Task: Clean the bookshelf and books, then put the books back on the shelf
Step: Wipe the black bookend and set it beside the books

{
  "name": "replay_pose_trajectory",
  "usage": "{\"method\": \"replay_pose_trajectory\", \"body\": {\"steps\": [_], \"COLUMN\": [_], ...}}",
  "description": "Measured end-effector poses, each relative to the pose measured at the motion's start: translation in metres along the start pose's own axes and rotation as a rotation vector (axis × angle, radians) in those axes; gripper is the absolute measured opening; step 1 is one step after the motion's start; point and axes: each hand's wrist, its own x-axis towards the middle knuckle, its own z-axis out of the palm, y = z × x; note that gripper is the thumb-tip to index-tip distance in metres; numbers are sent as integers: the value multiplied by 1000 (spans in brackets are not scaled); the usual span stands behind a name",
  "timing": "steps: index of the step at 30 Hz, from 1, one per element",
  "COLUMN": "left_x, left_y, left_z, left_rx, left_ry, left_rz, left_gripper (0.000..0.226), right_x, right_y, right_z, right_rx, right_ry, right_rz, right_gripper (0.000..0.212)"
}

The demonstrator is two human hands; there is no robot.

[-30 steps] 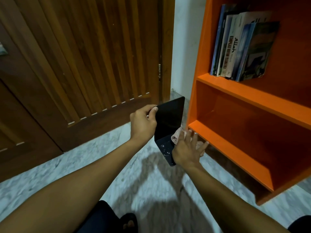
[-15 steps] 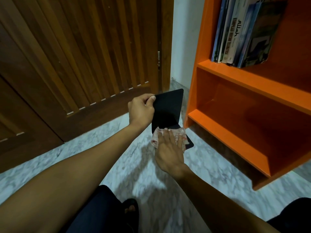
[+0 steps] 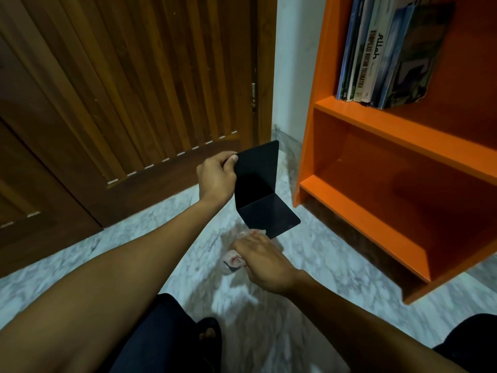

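- Just off the bookshelf's (image 3: 390, 168) lower left corner, at about its 9 o'clock, the left hand (image 3: 215, 179) holds a black L-shaped bookend (image 3: 259, 189) upright above the marble floor (image 3: 94, 254), thumb and fingers (image 3: 233, 158) pinched on the top left edge of its standing plate.
- A second ago the right hand (image 3: 265, 261) lay spread on the bookend's lower plate with the cloth (image 3: 235, 261) under it; half a second ago it was pressing the cloth across that plate.
- Now the hand has slid off toward 6 o'clock, its fingers curled round the bunched pinkish cloth, just clear of the plate's near edge.
- That plate now shows bare and dark, so I judge this wiping stroke finished.
- The camera has dipped too: the books (image 3: 387, 49) sit higher in view, leaning together on the upper shelf at 1 o'clock.
- The two lower shelves show nothing on them.
- My reading: the bookend is close to clean; the next step is likely another pass over the standing plate, or returning it beside the books.
- Whether any dust remains on the black surface is impossible to tell.
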Motion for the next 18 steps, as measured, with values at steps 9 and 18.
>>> {"method": "replay_pose_trajectory", "body": {"steps": [9, 18], "left_x": [3, 5], "left_y": [-7, 0], "left_z": [-7, -3], "left_rx": [65, 36], "left_ry": [35, 71], "left_rz": [70, 85], "left_gripper": [23, 23], "right_x": [-20, 4], "right_y": [41, 70], "right_z": [-35, -34], "right_rx": [526, 321], "right_ry": [446, 309], "right_rz": [640, 766], "right_gripper": [31, 31]}}
